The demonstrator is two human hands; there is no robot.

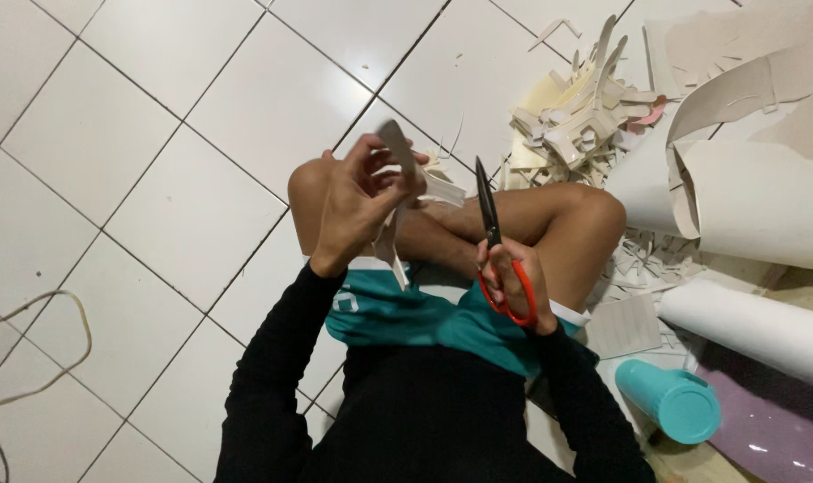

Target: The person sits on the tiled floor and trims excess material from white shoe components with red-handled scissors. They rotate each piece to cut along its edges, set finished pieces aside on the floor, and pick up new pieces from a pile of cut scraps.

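The left hand [357,201] holds a narrow strip of pale card [395,148] up in front of the knees, its grip closed around the strip with fingertips pinching near the upper end, while more of the card trails down past the wrist toward the teal shorts [397,313]. The right hand [514,282] is closed through the orange loops of a pair of scissors [491,224], whose dark blades point up and away, close together and just to the right of the strip, not touching it. To cut well here, it seems wise to keep the strip taut and steady, open the blades only as far as needed, and feed the card deep into the blades rather than nipping with the tips, with the left fingers kept well above the cutting line. The strip looks thin, stiff enough to stand upright, greyish-beige on the face shown and slightly curved. Beyond the knees lies a heap of offcuts [576,112] on the white tiled floor [156,134]; large curled sheets [746,188], a white roll [755,322] and a teal bottle [670,398] lie to the right.
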